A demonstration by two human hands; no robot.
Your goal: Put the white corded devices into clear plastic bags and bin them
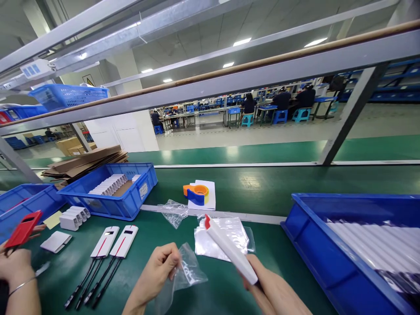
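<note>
My left hand (158, 270) pinches a clear plastic bag (189, 271) that hangs open toward the right. In my right hand (272, 284) is a slim white device (231, 251) with a red end, tilted up and to the left, apart from the bag. Behind it a stack of clear plastic bags (223, 236) lies on the green bench. To the left rest two white devices (113, 241) with red stripes and black cables. At the far left a co-worker's hands (16, 267) hold a red plastic part (24, 228).
A blue bin (328, 258) with rows of bagged white devices stands at the right. Another blue bin (111, 205) holds white housings. Beside it sit several white housings (75, 218) and a white cover (56, 241). A tape dispenser (197, 194) lies on paper near a crumpled bag (175, 213).
</note>
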